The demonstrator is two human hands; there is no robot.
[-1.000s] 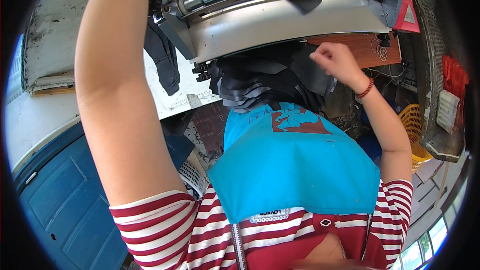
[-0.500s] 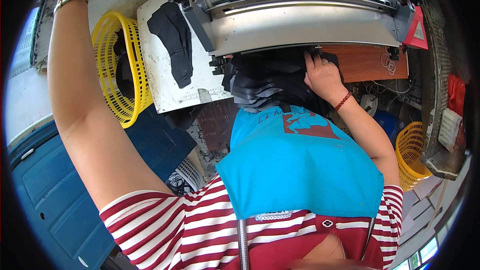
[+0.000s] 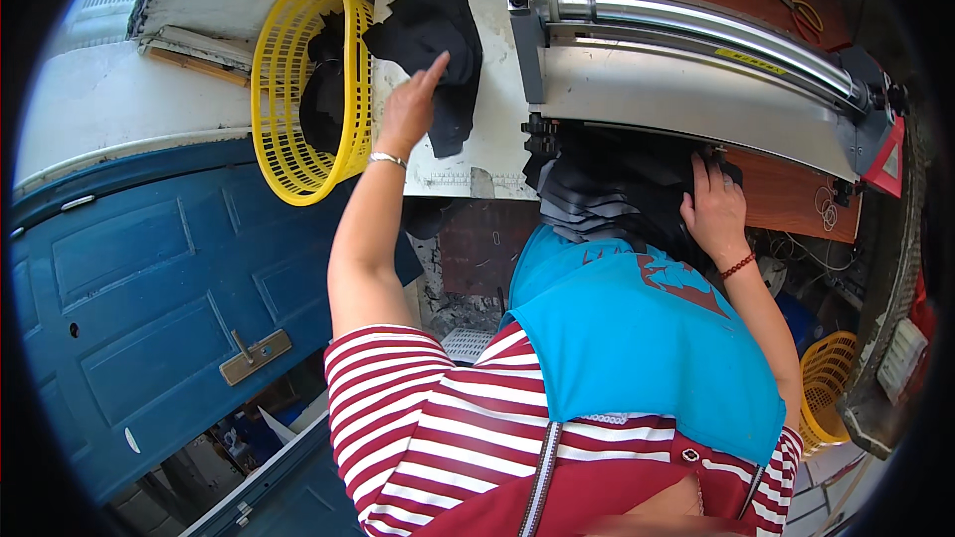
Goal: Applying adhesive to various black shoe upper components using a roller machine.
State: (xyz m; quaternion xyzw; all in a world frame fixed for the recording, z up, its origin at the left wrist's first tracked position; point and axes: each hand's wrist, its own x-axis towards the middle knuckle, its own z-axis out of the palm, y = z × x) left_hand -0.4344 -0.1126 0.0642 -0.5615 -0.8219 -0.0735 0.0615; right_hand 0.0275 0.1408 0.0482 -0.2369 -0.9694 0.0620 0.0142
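Observation:
My left hand (image 3: 408, 111) reaches over the white board, its index finger stretched out at the near edge of some black fabric pieces (image 3: 456, 119). One dark piece (image 3: 423, 32) lies crosswise on top of them. My right hand (image 3: 716, 211) rests with fingers extended on a thick stack of black and grey fabric pieces (image 3: 597, 184). That stack sits at my lap, against the front of a machine with a metal roller and plate (image 3: 686, 89). Some of the stack is hidden beneath the machine's front edge.
Left of the white board (image 3: 502, 119) stands a yellow basket (image 3: 348, 129) with dark pieces inside. Scissors (image 3: 796, 10) lie behind the machine on the brown tabletop (image 3: 786, 201). Another yellow basket (image 3: 828, 388) is low on the right. A blue door (image 3: 149, 288) fills the left.
My left hand has come down from the far upper left to the black pieces on the board. A dark piece now lies across them. The view has turned left; my right hand stays on the stack.

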